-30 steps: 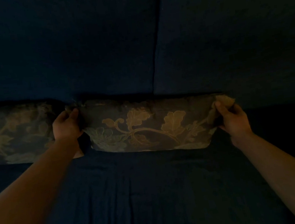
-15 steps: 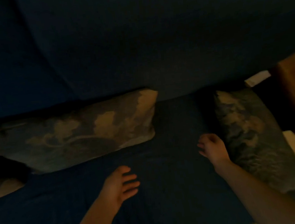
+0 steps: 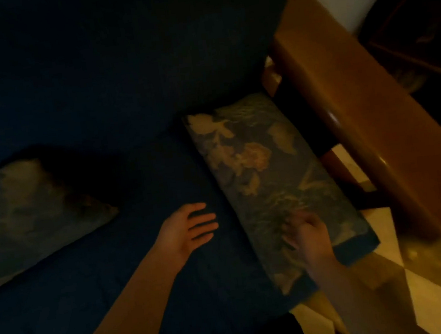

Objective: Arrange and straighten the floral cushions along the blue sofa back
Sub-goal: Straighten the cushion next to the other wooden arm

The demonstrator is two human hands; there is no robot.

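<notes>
- Reaching toward the cushion at the sofa's right end, the person has one floral cushion [image 3: 267, 178] lying flat on the blue seat [image 3: 172, 282] at about 3 o'clock of the view, its long side running out toward the seat's front edge instead of along the sofa back [image 3: 120, 68].
- Judged from this, that cushion is not yet straightened; it needs turning and standing against the back.
- At 9 o'clock a second floral cushion [image 3: 27, 216] leans at the foot of the back and looks already placed, though it is dim and blurred.
- The right hand [image 3: 307, 235] rests on the near part of the flat cushion, fingers curled loosely; whether it has gripped the fabric I cannot tell.
- The left hand [image 3: 188, 229] hovers spread and empty above the seat, just beside the cushion's left edge.
- A wooden armrest [image 3: 360, 123] runs past the cushion at 2 o'clock.
- A second ago both hands pinched the ends of a cushion set along the back; since then they have let go and the view has swung right to this one.
</notes>
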